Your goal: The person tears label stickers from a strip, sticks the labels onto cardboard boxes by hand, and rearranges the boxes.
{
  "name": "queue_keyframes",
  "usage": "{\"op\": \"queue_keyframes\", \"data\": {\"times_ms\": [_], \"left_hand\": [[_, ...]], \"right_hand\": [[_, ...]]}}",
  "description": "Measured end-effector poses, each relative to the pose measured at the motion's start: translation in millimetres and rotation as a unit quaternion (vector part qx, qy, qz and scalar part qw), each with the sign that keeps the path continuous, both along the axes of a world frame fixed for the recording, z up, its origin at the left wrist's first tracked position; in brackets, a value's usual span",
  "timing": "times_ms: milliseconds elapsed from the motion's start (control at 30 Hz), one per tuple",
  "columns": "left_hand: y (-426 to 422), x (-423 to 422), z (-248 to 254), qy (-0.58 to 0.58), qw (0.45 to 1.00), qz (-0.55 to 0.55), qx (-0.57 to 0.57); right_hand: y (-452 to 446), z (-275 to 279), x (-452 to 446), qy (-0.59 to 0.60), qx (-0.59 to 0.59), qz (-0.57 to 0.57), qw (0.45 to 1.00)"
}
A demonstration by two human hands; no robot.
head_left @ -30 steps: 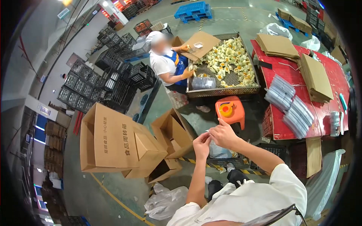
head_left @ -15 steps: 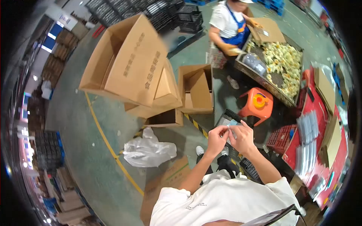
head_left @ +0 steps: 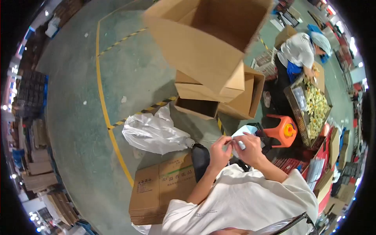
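Observation:
My left hand [head_left: 221, 150] and my right hand [head_left: 248, 148] meet in front of my chest, fingertips pinched together. Something small and pale shows between them, too small to name. Just beyond the fingers is a light blue-white sheet or bag [head_left: 246, 131], over a dark crate. An orange stool [head_left: 279, 132] with an orange and yellow tape roll [head_left: 290, 130] on it stands to the right of my hands. Open cardboard boxes [head_left: 203, 47] are stacked ahead of me.
A white plastic bag [head_left: 156, 131] lies on the floor at left, above flattened cartons [head_left: 156, 192]. At right a co-worker [head_left: 299, 51] leans over a metal tray [head_left: 295, 113] of yellowish packets. A red table [head_left: 324, 192] stands at the right.
My view has swung left and down, so the co-worker, tray and table now appear farther right. Both hands stay pinched together. The flattened cartons have come into fuller view.

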State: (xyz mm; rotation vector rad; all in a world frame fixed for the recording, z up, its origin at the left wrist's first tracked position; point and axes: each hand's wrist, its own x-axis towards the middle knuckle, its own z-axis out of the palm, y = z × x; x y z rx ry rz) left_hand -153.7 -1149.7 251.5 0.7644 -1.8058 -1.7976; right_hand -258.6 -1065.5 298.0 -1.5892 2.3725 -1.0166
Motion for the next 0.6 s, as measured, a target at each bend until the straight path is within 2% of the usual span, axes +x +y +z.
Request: {"op": "queue_keyframes", "data": {"times_ms": [200, 233, 300, 333, 400, 433, 467, 500, 600], "left_hand": [[-108.8, 80.2, 42.8, -0.042, 0.985, 0.165, -0.025], [-125.3, 89.6, 47.2, -0.039, 0.975, 0.198, -0.092], [-162.7, 100.5, 52.3, 0.006, 0.953, 0.268, -0.143], [-182.3, 109.1, 60.9, -0.032, 0.953, 0.277, -0.122], [-225.4, 118.4, 53.4, -0.010, 0.932, 0.341, -0.125], [-250.5, 116.4, 50.6, 0.051, 0.920, 0.368, -0.121], [-279.5, 117.8, 43.4, 0.050, 0.910, 0.383, -0.150], [-308.9, 116.8, 42.9, 0.076, 0.910, 0.390, -0.115], [-415.9, 108.2, 24.9, 0.070, 0.901, 0.408, -0.126]], "right_hand": [[-143.2, 35.4, 46.6, -0.097, -0.051, 0.182, 0.977], [-165.4, 37.2, 53.9, -0.103, -0.070, 0.200, 0.972], [-212.9, 37.1, 68.7, -0.101, -0.106, 0.234, 0.961], [-237.8, 40.0, 75.3, -0.133, -0.106, 0.252, 0.953], [-291.6, 38.8, 89.9, -0.126, -0.129, 0.261, 0.948], [-319.6, 36.6, 94.7, -0.136, -0.150, 0.270, 0.941], [-350.3, 33.5, 99.0, -0.139, -0.165, 0.268, 0.939], [-381.9, 29.3, 102.5, -0.141, -0.180, 0.266, 0.936], [-485.9, 11.9, 103.3, -0.152, -0.229, 0.228, 0.934]]}}
